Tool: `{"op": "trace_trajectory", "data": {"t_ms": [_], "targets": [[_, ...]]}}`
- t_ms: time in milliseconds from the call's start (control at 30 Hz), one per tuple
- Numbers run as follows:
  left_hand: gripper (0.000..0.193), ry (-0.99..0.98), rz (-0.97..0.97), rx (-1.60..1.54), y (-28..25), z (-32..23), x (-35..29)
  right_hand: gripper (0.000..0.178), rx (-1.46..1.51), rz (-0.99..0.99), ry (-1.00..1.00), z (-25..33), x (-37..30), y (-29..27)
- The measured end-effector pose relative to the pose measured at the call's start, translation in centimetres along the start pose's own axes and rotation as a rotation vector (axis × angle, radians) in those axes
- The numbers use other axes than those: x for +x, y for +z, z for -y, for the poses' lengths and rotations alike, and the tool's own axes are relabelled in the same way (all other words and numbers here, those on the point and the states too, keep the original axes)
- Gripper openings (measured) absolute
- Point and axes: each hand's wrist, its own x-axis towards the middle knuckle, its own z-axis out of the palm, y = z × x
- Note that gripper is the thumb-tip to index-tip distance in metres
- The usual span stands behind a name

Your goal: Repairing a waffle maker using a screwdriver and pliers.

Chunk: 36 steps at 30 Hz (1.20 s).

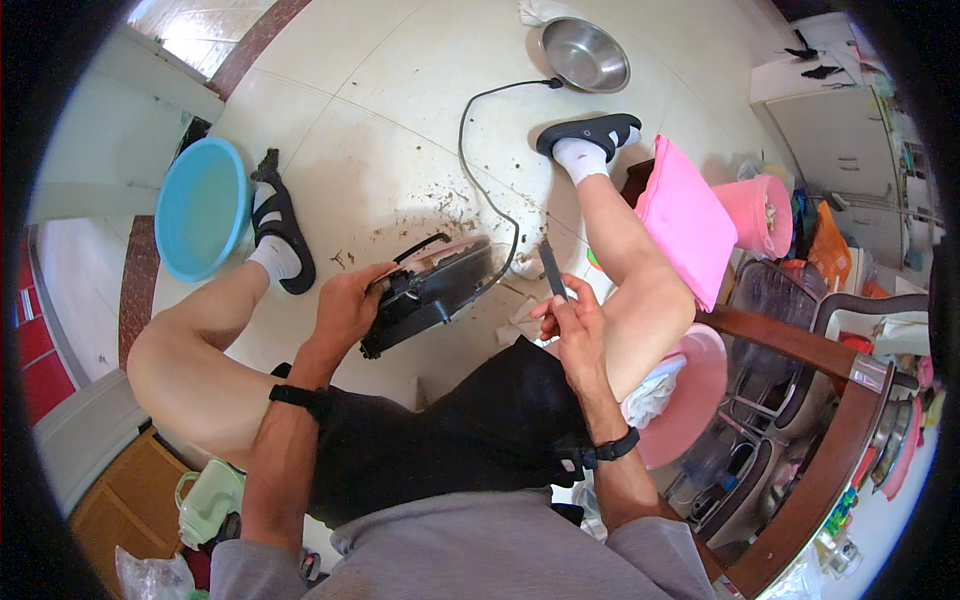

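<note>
I view a seated person's bare legs and hands from above, through the head camera, with a black rounded appliance [440, 290] between the knees, held tilted on its side; whether its underside touches the tiled floor [390, 60] I cannot tell. The left grip [352, 298] is clamped on the appliance's near-left edge. Just right of the appliance, the right grip [572, 318] pinches a flat dark strip [550, 268] between thumb and curled fingers, its free end pointing away from the body. Brown crumbs [460, 203] lie scattered beyond the appliance. A black cord [463, 145] runs from its right side toward a steel bowl [586, 55], well beyond it. A blue basin [203, 210] sits to its far left. I judge the appliance stiff, fairly heavy and perhaps slick; the thick housing at its left looks the surest hold, with support under the rounded side. The strip seems light and rigid, best pinched near its lower end.
</note>
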Motion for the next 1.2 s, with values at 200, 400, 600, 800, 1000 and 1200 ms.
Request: {"op": "trace_trajectory", "data": {"t_ms": [200,400,600,800,1000,1200], "targets": [[0.029,0.015,-0.048,0.005,-0.1,0.1,0.3,0.019,-0.394,0.180,-0.172,1.8,2.7,1.4],[0.030,-0.021,0.025,0.003,-0.4,0.5,0.5,0.014,-0.900,0.305,-0.505,3.7,4.8,4.4],[0.030,-0.046,0.024,0.040,-0.4,0.5,0.8,0.014,-0.883,0.310,-0.478,3.0,5.3,6.4],[0.031,-0.011,-0.037,-0.034,0.0,0.8,1.0,0.017,-0.998,0.261,-0.420,3.5,5.4,6.4],[0.031,-0.007,-0.030,-0.011,0.0,0.8,0.9,0.016,-0.964,0.209,-0.391,4.2,5.0,5.9],[0.029,-0.018,-0.016,-0.009,-0.2,0.2,1.0,0.017,-0.765,0.305,-0.318,3.8,4.9,6.7]]}}
